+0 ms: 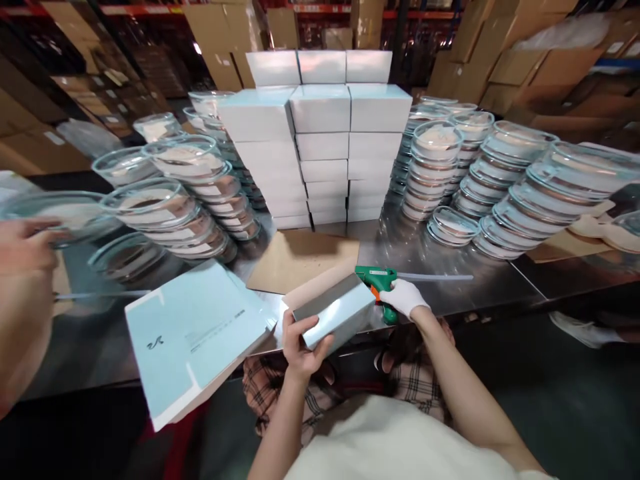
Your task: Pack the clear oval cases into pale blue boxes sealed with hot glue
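The left hand point(300, 343) was closed around the near end of a small pale-blue carton point(336, 312), thumb on the top face and fingers wrapped below. The carton was held tilted above the near edge of the steel table point(440, 267), at 6 o'clock in the view.

The right hand point(407, 297), in a white glove, gripped the handle of a green glue gun point(379, 283) with an orange trigger. The gun touched the far end of the carton, at 3 o'clock from it. A pale glue stick point(435, 276) projected from the gun toward 3 o'clock, lying low over the table.

A flat cardboard sheet point(300, 257) lay on the table just beyond the carton, at 12 o'clock. A larger flattened pale-blue box blank point(193, 337) lay at 9 o'clock from the carton, overhanging the near table edge.

A stack of white boxes point(320, 140), several rows high and three columns wide, stood at 12 o'clock behind the cardboard sheet. Stacks of glass bowls point(175, 200) with paper between them leaned at 10 o'clock. Further stacks of glass bowls point(500, 180) leaned at 2 o'clock.

Another person's hand point(23, 253) entered at 9 o'clock, touching a glass bowl point(60, 213) at the left frame edge. Cardboard cartons point(225, 33) on warehouse racking filled the background.
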### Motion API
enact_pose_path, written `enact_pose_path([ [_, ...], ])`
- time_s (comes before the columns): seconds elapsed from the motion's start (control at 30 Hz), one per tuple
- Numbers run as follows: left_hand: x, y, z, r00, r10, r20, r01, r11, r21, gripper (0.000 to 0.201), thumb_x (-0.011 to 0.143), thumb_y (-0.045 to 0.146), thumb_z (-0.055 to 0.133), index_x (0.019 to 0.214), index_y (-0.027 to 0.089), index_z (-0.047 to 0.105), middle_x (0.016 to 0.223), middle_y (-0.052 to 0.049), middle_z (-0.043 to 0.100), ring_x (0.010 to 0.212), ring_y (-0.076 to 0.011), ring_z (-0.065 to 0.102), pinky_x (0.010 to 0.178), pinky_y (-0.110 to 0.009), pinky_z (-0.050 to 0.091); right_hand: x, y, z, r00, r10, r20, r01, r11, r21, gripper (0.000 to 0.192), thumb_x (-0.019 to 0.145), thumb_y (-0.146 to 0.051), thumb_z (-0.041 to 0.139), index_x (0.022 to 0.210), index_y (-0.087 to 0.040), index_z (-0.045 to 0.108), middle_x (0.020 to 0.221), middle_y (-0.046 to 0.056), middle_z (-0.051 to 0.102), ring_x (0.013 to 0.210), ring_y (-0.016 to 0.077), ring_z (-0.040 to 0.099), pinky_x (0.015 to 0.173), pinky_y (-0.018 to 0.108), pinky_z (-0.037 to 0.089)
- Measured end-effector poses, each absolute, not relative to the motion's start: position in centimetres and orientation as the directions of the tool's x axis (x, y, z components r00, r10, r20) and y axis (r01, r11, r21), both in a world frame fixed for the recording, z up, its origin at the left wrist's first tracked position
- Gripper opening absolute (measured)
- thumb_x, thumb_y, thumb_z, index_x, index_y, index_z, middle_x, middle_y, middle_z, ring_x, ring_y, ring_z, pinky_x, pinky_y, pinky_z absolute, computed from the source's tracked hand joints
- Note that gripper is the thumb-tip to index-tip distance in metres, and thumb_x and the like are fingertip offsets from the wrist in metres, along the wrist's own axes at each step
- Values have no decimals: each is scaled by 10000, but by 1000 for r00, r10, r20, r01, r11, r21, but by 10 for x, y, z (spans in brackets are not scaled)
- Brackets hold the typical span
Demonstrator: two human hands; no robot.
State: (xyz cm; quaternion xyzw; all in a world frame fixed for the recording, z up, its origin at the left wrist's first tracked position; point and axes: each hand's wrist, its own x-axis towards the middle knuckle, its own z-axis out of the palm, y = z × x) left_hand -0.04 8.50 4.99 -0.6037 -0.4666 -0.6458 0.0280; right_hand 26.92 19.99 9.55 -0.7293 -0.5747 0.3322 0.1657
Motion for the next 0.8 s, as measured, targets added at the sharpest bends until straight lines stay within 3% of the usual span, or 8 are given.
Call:
enact_pose_path([
  [0.07, 0, 71, 51, -385, 481, 788, 598, -520, 610, 289, 842, 451, 756, 1022, 236, 688, 880, -13, 684, 943, -253, 667, 1139, -538, 434, 269, 200, 95, 94, 945, -312, 656, -295, -695, 195, 675, -294, 718, 593, -183, 581, 595, 58, 645, 732, 242, 688, 612, 277, 422],
  [0.17, -11, 41, 49, -517, 520, 680, 529, -430, 732, 270, 836, 418, 743, 1035, 245, 685, 934, -21, 684, 1051, -280, 658, 1188, -558, 384, 269, 189, 97, 50, 945, -322, 497, -304, -813, 222, 702, -358, 649, 605, -212, 512, 500, 10, 577, 552, 187, 621, 513, 259, 427],
  [0.27, -21, 19, 47, -594, 575, 563, 490, -296, 820, 283, 808, 444, 768, 993, 242, 697, 977, -43, 690, 1161, -324, 632, 1146, -540, 418, 263, 171, 107, 29, 961, -275, 336, -269, -903, 264, 707, -442, 628, 787, -228, 496, 590, 0, 642, 523, 173, 623, 498, 267, 492],
  [0.4, -16, 19, 54, -658, 614, 436, 401, -205, 893, 253, 823, 412, 781, 998, 243, 713, 1004, -29, 681, 1050, -262, 647, 997, -410, 495, 254, 150, 134, 48, 994, -99, 89, -103, -991, 499, 682, -480, 754, 1040, -229, 514, 785, -4, 693, 558, 146, 622, 521, 261, 506],
  [0.5, -3, 29, 64, -653, 660, 371, 320, -203, 925, 242, 844, 413, 765, 1005, 243, 704, 973, -15, 661, 939, -216, 645, 873, -334, 514, 253, 142, 151, -173, 971, -164, -93, -181, -979, 481, 674, -476, 780, 1017, -189, 603, 743, 17, 685, 505, 123, 544, 462, 246, 427],
  [0.6, 7, 35, 69, -639, 691, 338, 272, -208, 940, 263, 843, 429, 767, 1002, 233, 695, 989, -21, 649, 948, -214, 639, 852, -317, 510, 251, 132, 156, -424, 870, -253, -102, -323, -941, 397, 681, -465, 742, 933, -165, 674, 765, 50, 718, 478, 107, 508, 458, 253, 401],
  [0.8, 17, 42, 76, -605, 744, 284, 249, -162, 955, 312, 840, 487, 771, 997, 227, 698, 997, -30, 657, 926, -218, 645, 852, -326, 521, 242, 98, 151, -265, 938, -224, 63, -215, -975, 278, 762, -498, 738, 773, -220, 732, 492, -9, 568, 388, 140, 469, 373, 272, 386],
])
